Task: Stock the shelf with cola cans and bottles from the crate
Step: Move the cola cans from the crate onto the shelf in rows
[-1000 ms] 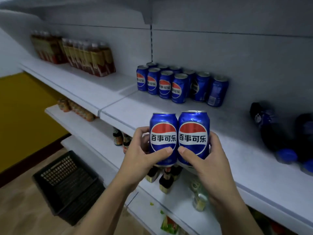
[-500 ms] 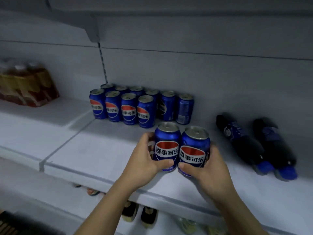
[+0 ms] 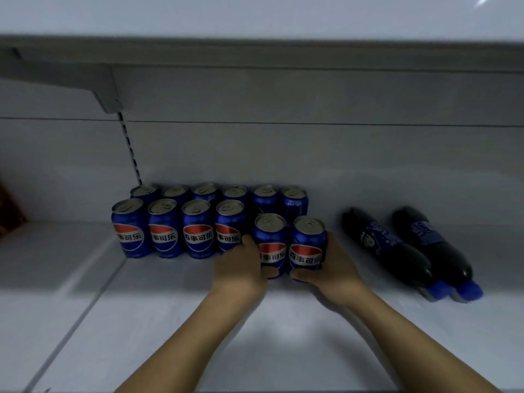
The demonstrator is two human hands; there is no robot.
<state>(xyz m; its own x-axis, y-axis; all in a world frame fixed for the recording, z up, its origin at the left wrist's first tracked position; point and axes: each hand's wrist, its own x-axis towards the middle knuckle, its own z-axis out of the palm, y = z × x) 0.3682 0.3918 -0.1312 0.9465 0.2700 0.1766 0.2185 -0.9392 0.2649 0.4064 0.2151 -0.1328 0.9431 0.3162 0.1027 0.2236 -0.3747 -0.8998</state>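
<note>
Head camera: left grip (image 3: 241, 269) clasps the left Pepsi can (image 3: 270, 239), right grip (image 3: 336, 269) the right Pepsi can (image 3: 307, 242), both labelled 百事可乐, upright at the white shelf (image 3: 170, 321). Behind stand ten matching cans (image 3: 198, 236), four then six. Two cola bottles (image 3: 391, 251) lie rightward.

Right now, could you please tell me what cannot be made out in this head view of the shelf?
Head view:
- Bases of the gripped cans: hidden by the left hand and right hand; seated or not is unclear.
- Back-row cans: labels hidden by front row.
- Bottles: label print blurred, dark.
- Brown item: cut by left edge.
</note>
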